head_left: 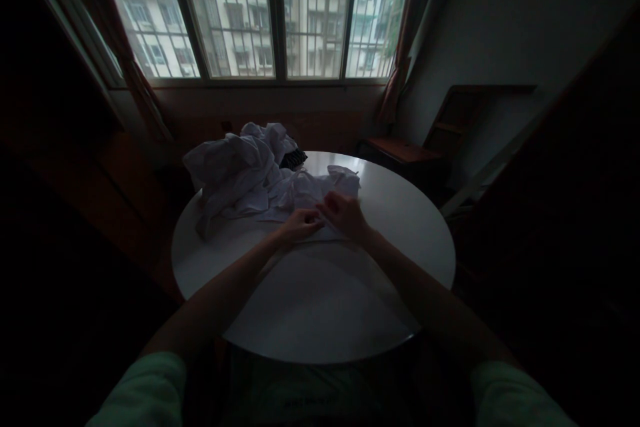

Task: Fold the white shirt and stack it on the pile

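Note:
A heap of crumpled white cloth (240,170) lies on the back left of a round white table (320,307), and a flatter part of it spreads right to the table's middle. My left hand (301,222) pinches the cloth near its front edge, thumb and fingers together. Just right of it and almost touching, my right hand (343,213) is closed on the same cloth, its fingers curled. The cloth between the fingertips is dim and hard to make out.
A dark patterned item (294,159) sits behind the cloth heap. Beyond the table at the right stands a wooden chair (407,150). A barred window (277,20) with tied curtains (397,90) fills the far wall.

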{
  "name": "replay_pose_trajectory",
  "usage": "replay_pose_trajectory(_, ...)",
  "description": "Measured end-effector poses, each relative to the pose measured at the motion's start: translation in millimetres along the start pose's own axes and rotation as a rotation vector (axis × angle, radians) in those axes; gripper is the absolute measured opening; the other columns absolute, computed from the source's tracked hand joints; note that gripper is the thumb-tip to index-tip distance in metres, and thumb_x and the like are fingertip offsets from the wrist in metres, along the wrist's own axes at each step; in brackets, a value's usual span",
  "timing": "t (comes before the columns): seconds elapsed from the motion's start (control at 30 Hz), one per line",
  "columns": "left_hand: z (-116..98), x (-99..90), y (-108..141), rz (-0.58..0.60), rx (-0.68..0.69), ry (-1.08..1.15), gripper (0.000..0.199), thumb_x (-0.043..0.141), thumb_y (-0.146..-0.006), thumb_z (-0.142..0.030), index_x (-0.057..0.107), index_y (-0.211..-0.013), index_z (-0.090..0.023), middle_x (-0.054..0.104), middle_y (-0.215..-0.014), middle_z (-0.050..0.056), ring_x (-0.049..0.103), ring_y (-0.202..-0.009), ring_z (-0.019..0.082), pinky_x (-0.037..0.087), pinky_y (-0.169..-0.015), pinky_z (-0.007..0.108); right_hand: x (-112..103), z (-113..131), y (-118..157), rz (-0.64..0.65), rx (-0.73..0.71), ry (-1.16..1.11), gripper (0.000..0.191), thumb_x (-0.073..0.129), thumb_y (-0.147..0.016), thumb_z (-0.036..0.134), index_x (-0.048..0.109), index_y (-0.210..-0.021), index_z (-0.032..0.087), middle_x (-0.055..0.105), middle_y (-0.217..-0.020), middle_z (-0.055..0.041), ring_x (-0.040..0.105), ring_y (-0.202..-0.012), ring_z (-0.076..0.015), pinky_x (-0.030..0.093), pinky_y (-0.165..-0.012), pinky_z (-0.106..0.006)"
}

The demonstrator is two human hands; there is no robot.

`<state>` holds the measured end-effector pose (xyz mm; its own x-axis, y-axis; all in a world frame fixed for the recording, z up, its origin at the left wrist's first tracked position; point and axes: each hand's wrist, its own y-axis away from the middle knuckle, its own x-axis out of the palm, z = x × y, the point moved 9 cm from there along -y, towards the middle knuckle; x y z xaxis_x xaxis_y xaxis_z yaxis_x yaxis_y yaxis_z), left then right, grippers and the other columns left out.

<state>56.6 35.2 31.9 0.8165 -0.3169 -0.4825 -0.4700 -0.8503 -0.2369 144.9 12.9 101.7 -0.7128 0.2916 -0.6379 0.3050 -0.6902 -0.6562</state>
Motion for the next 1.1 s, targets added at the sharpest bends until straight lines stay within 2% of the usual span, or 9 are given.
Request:
replay_pose_trajectory(0.07, 7.2, 4.1, -2.1, 0.031, -0.024, 0.082, 0.028, 0.056, -0.066, -0.039, 0.057, -0.066, -0.011, 0.046, -0.059, -0.003, 0.04, -0.056, 0.008, 0.029, -0.052, 0.019, 21.7, 8.9, 5.2, 0.218, -0.045, 0.037, 0.028, 0.056, -0.077, 0.041, 0.049, -0.064, 0.017, 0.046, -0.056, 0.0031, 0.04, -0.051, -0.0074, 0.026, -0.052, -0.021)
replay_pose_trajectory(0.13, 19.0, 8.7, -3.8, 0.066, -0.091, 0.187, 0.028, 0.059, -0.063, -0.038, 0.06, -0.067, -0.011, 0.052, -0.062, -0.001, 0.044, -0.059, 0.01, 0.032, -0.054, 0.02, 33.0, 13.2, 9.3, 0.326, -0.071, 0.064, 0.032, 0.058, -0.075, 0.045, 0.051, -0.064, 0.016, 0.047, -0.057, 0.0027, 0.04, -0.052, -0.0072, 0.023, -0.052, -0.021)
replay_pose_trajectory(0.27, 36.9, 9.2, -5.8, 0.05, -0.198, 0.31, 0.027, 0.062, -0.06, -0.036, 0.062, -0.07, -0.011, 0.055, -0.064, 0.0, 0.047, -0.058, 0.01, 0.034, -0.054, 0.02, 38.6, 12.8, 10.5, 0.392, -0.08, 0.121, 0.031, 0.061, -0.071, 0.046, 0.053, -0.067, 0.016, 0.049, -0.06, 0.002, 0.04, -0.054, -0.0077, 0.022, -0.051, -0.021)
replay_pose_trajectory(0.4, 33.0, 4.4, -5.8, 0.004, -0.192, 0.334, 0.03, 0.065, -0.057, -0.037, 0.063, -0.07, -0.01, 0.056, -0.063, 0.0, 0.047, -0.056, 0.009, 0.033, -0.054, 0.02, 39.8, 9.7, 10.1, 0.442, -0.039, 0.176, 0.017, 0.06, -0.07, 0.032, 0.055, -0.073, 0.016, 0.053, -0.065, 0.0008, 0.043, -0.056, -0.0091, 0.023, -0.051, -0.021)
replay_pose_trajectory(0.57, 17.7, -5.4, -2.8, -0.13, -0.195, 0.279, 0.037, 0.066, -0.058, -0.045, 0.059, -0.068, -0.01, 0.048, -0.056, -0.003, 0.038, -0.049, 0.006, 0.026, -0.046, 0.018, 29.9, 6.8, 7.8, 0.408, 0.062, 0.24, 0.015, 0.058, -0.068, 0.023, 0.055, -0.081, 0.016, 0.059, -0.073, -0.003, 0.05, -0.061, -0.0125, 0.026, -0.052, -0.022)
replay_pose_trajectory(0.7, 4.5, -12.9, -2.4, -0.261, -0.116, 0.173, 0.038, 0.063, -0.061, -0.049, 0.052, -0.063, -0.013, 0.038, -0.05, -0.007, 0.033, -0.047, 0.005, 0.023, -0.044, 0.018, 19.5, 7.7, 7.1, 0.347, 0.114, 0.335, 0.016, 0.054, -0.072, 0.019, 0.053, -0.088, 0.016, 0.061, -0.082, -0.0075, 0.055, -0.067, -0.0159, 0.03, -0.053, -0.024)
replay_pose_trajectory(0.8, -1.4, -10.7, -2.9, -0.272, -0.05, 0.117, 0.035, 0.058, -0.067, -0.047, 0.05, -0.061, -0.014, 0.037, -0.05, -0.006, 0.033, -0.048, 0.006, 0.023, -0.044, 0.018, 15.6, 6.3, 6.8, 0.289, 0.147, 0.418, 0.017, 0.05, -0.075, 0.014, 0.052, -0.091, 0.015, 0.061, -0.087, -0.0109, 0.057, -0.071, -0.0181, 0.032, -0.055, -0.026)
replay_pose_trajectory(0.93, -2.8, -10.0, -2.3, -0.271, -0.021, 0.087, 0.031, 0.051, -0.074, -0.044, 0.055, -0.069, -0.013, 0.043, -0.054, -0.004, 0.037, -0.05, 0.007, 0.027, -0.047, 0.019, 11.4, 0.6, 4.5, 0.183, 0.175, 0.467, 0.017, 0.052, -0.075, 0.015, 0.052, -0.091, 0.014, 0.061, -0.09, -0.0133, 0.058, -0.076, -0.0207, 0.035, -0.057, -0.027)
replay_pose_trajectory(1.1, -9.2, -22.1, 1.0, -0.354, 0.029, -0.081, 0.032, 0.049, -0.078, -0.043, 0.057, -0.069, -0.014, 0.044, -0.057, -0.003, 0.04, -0.054, 0.009, 0.031, -0.052, 0.021, 5.9, -0.4, 2.4, 0.113, 0.127, 0.464, 0.006, 0.052, -0.077, 0.021, 0.054, -0.078, 0.016, 0.061, -0.08, -0.0111, 0.056, -0.072, -0.0201, 0.036, -0.058, -0.028)
